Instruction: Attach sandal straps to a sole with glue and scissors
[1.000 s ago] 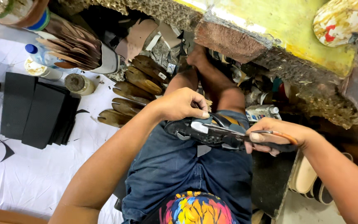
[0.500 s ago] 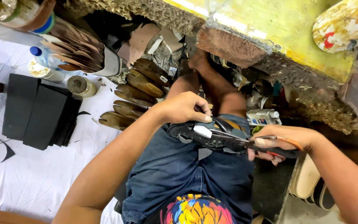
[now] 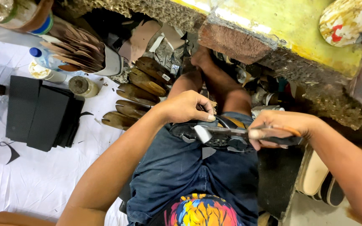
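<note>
Head view: we pin a dark shoe sole on our lap, left hand closed over its upper edge, right hand gripping a hammer whose head touches the sole. It looks light, flexible and rubbery, best held by the rim, clear of the hammer.

I see my left hand at the end of a bare forearm that runs up from the lower left, wrist bent, fingers curled down and thumb tip pressed forward just above my blue-denim lap. My right hand comes in from the right edge, its forearm slanting down from the wrist to the corner. Its fingers are wrapped tight in a fist, thumb pointing left toward the other hand, over the same lap.
</note>
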